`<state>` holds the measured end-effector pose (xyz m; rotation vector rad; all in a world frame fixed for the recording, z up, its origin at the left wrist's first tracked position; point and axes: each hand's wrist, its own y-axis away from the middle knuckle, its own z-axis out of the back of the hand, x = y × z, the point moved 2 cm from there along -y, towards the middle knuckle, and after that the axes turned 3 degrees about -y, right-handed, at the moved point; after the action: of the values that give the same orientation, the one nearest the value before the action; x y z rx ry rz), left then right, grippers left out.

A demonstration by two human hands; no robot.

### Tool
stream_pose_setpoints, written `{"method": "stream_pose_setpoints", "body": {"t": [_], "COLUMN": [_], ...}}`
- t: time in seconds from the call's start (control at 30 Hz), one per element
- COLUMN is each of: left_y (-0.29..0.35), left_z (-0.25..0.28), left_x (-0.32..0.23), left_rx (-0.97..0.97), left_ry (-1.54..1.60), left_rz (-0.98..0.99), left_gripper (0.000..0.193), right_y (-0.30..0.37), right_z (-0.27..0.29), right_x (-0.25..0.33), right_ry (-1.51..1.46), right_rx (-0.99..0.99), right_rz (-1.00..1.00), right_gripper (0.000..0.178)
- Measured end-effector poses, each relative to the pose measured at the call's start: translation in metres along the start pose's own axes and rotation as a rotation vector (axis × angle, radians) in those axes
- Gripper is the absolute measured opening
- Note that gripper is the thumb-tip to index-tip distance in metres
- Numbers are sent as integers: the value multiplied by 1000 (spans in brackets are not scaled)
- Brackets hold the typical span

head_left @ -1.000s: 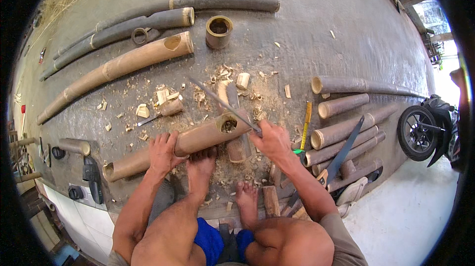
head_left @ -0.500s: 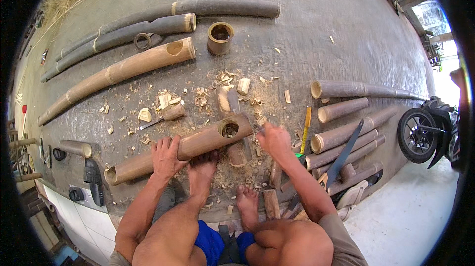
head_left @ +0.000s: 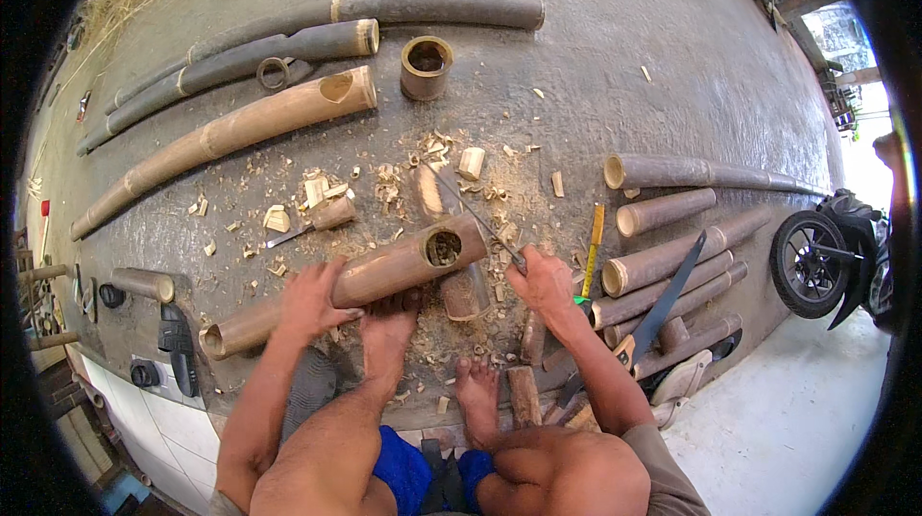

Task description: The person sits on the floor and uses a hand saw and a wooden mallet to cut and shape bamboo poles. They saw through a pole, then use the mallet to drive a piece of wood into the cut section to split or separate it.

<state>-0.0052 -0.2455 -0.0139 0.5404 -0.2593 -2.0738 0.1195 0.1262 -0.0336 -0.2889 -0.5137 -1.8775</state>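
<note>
My left hand (head_left: 312,300) is wrapped over a brown bamboo tube (head_left: 370,276), pressing on its middle. The tube lies slanted, its right end raised across a shorter bamboo piece (head_left: 466,297). A round hole (head_left: 444,249) is cut in its upper side near the right end, with shavings visible inside. My left foot (head_left: 389,329) braces against the tube just right of that hand. In my right hand (head_left: 545,281) is a long thin file (head_left: 485,218), held by its end. Its shaft points up and left, past the tube's right end; its surface is too small to make out.
Wood chips surround a chisel (head_left: 317,221). Long bamboo poles (head_left: 240,127) and a short bamboo cup (head_left: 425,70) lie beyond. At right are cut bamboo lengths (head_left: 663,262), a handsaw (head_left: 663,305) and a tape measure (head_left: 586,271). A motorcycle wheel (head_left: 816,262) stands far right.
The file's shaft, not distinguishable before, now shows above the tube's right end. My right hand has shifted slightly right, and my left hand has slid a little left along the tube.
</note>
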Motion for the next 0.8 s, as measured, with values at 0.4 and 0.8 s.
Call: {"method": "stream_pose_setpoints", "body": {"t": [0.4, 0.8], "left_y": [0, 1], "left_z": [-4, -4], "left_x": [8, 4], "left_rx": [-69, -109], "left_ry": [-54, -40], "left_rz": [2, -12], "left_gripper": [97, 94], "right_y": [8, -4], "right_z": [14, 16], "right_x": [27, 47], "right_ry": [-124, -156], "right_rx": [-79, -149], "right_rz": [117, 251], "right_gripper": [34, 30]}}
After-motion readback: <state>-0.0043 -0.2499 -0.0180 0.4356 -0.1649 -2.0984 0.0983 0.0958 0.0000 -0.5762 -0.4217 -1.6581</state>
